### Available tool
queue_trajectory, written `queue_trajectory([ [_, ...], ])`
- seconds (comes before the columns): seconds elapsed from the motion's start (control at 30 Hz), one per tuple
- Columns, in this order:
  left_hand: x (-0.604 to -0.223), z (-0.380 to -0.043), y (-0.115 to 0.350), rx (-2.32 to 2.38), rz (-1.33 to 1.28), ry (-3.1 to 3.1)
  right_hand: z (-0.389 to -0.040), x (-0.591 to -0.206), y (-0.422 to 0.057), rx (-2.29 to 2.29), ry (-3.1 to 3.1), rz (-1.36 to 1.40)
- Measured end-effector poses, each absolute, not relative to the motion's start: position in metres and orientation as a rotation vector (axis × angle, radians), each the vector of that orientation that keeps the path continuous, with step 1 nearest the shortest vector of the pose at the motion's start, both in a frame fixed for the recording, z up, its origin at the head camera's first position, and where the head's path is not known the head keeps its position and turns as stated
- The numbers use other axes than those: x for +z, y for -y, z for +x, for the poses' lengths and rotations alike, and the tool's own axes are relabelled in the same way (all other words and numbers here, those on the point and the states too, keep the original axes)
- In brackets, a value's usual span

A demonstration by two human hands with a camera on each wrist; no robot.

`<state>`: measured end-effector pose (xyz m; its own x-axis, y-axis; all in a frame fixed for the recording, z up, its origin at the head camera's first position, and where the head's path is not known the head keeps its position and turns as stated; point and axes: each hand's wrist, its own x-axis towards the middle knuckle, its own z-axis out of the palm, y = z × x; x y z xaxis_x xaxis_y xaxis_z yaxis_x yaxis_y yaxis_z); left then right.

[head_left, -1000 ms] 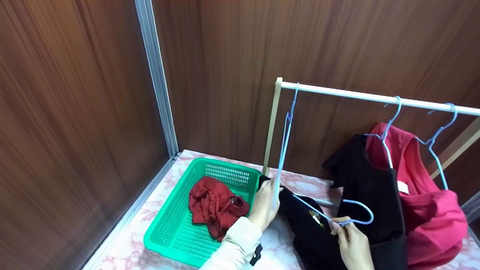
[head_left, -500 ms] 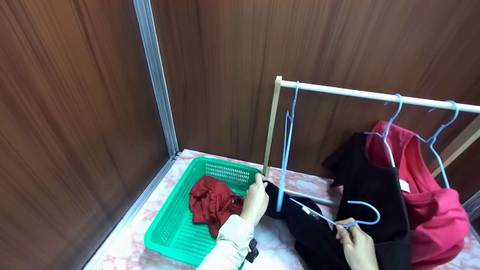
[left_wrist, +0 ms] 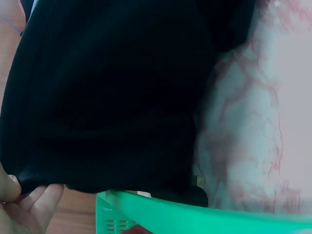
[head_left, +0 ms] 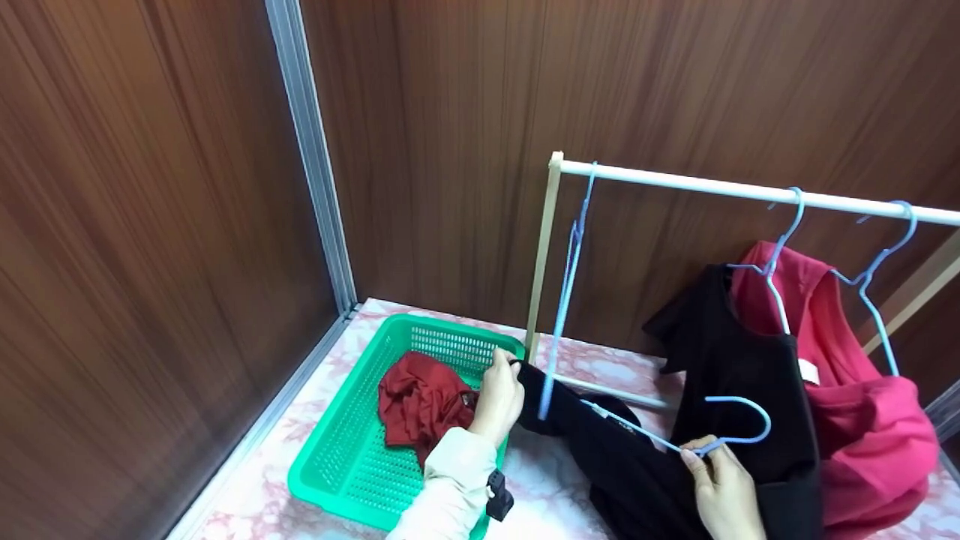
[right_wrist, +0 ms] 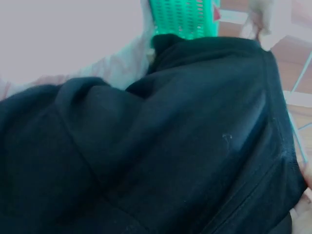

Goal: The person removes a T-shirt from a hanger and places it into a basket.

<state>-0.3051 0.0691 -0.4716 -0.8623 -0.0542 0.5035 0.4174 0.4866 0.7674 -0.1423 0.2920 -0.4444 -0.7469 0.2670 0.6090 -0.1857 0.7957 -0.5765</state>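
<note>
My left hand (head_left: 498,397) pinches one edge of a black top (head_left: 600,450), beside the basket's right rim. In the left wrist view, thumb and fingers hold the fabric's edge (left_wrist: 29,183). My right hand (head_left: 724,484) grips a blue hanger (head_left: 739,440) just below its hook. Part of this hanger's arm lies along the neckline, and the rest is hidden by cloth. The right wrist view has the top spread between both hands, with the right fingers (right_wrist: 304,214) at its edge.
A green basket (head_left: 337,442) holds a dark red garment (head_left: 424,405). From the rack's white rail (head_left: 697,184) hang a bare blue hanger (head_left: 566,300), a black garment (head_left: 727,360) and a pink garment (head_left: 870,442). Wood-grain walls (head_left: 450,150) stand behind and left.
My left hand has moved left to the basket's rim, drawing the black top's edge out straighter. The right hand has shifted slightly right with its hanger. The bare hanger has swung a little.
</note>
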Motion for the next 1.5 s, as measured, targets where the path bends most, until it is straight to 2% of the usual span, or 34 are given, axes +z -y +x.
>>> queue_trajectory([
  [0.2, -0.444, -0.283, -0.062, -1.286, -0.248, 2.414, -0.141, -0.441, -0.295, 0.829, 2.345, -0.170],
  [0.87, -0.451, -0.280, -0.062, -1.029, -0.287, 2.486, -0.148, -0.419, -0.304, 1.101, 2.403, -0.518],
  [1.5, -0.440, -0.252, -0.090, -0.895, -0.489, 2.346, -0.177, -0.404, -0.287, 1.105, 2.225, -0.567],
])
